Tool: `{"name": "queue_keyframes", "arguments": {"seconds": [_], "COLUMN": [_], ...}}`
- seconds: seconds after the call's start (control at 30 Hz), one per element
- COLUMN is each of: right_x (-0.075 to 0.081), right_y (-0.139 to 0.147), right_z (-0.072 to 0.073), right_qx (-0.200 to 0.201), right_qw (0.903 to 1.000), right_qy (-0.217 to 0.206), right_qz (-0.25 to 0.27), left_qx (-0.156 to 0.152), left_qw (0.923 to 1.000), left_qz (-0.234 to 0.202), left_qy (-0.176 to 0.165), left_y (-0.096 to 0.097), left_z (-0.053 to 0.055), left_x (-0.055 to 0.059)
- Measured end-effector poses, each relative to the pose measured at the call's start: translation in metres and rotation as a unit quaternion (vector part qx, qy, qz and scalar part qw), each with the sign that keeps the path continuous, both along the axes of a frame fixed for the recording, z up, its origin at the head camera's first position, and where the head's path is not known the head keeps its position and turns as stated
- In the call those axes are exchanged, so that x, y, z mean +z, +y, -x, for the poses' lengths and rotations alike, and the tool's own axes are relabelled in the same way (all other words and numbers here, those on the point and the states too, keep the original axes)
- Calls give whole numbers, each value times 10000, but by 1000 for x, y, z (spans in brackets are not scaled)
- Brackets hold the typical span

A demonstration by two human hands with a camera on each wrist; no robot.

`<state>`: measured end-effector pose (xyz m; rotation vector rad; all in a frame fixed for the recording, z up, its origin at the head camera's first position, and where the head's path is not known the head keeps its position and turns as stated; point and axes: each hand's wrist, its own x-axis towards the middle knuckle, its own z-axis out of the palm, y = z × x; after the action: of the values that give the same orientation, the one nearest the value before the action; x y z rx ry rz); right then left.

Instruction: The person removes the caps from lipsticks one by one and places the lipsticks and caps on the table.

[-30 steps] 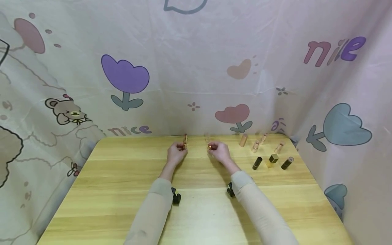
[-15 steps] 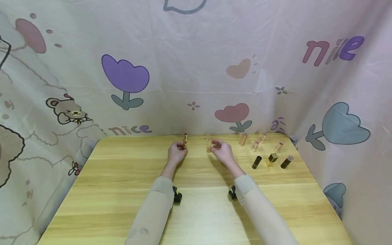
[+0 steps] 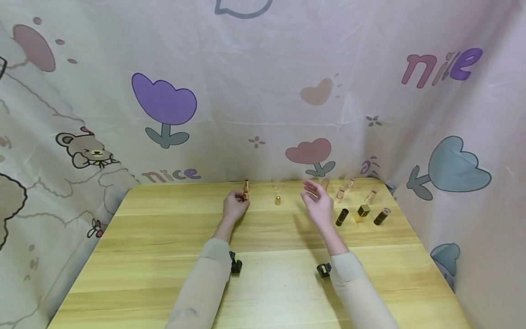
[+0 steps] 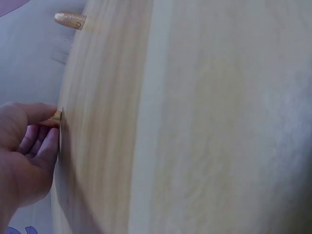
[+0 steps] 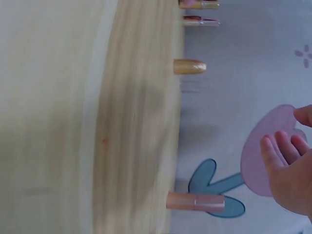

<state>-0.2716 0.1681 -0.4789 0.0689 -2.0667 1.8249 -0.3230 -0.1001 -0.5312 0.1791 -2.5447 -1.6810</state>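
Note:
In the head view my left hand (image 3: 235, 205) pinches a gold lipstick (image 3: 246, 196) standing near the table's far edge. Its gold base (image 4: 55, 119) shows between thumb and fingers in the left wrist view. Behind it stands another lipstick (image 3: 246, 184) with a dark red tip. A gold rounded cap (image 3: 277, 200) stands alone on the wood to the right, with a faint clear cap (image 3: 275, 184) behind it. My right hand (image 3: 319, 204) hangs over the table with spread, slightly bent fingers, holding nothing. It is nearest to a rose-gold tube (image 5: 195, 201).
Several lipsticks stand at the right back: pink clear-topped ones such as this lipstick (image 3: 341, 194), a black tube (image 3: 342, 217), a black-and-gold square one (image 3: 363, 211) and a second black tube (image 3: 382, 216). A printed curtain (image 3: 230, 91) hangs behind the wooden table (image 3: 164, 256).
My right hand has let go of the gold cap, leaving it standing on the table, and has moved right and up with its fingers spreading. My left hand keeps its grip in place.

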Motion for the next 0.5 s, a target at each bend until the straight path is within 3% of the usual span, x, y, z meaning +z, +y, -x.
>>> {"name": "queue_keyframes", "arguments": {"seconds": [0.2,0.5], "right_x": [2,2], "right_y": [15,40], "right_z": [-20,-38], "right_qx": [-516,-1313], "right_qw": [9983,9913], "right_qy": [249,-25], "right_qz": [69,49], "left_qx": [-12,-69], "left_qw": [10000,10000], "left_qz": [14,-40], "left_qy": [33,-55], "left_y": [0,0], "left_z": [0,-1], "left_x": [-1,0]}}
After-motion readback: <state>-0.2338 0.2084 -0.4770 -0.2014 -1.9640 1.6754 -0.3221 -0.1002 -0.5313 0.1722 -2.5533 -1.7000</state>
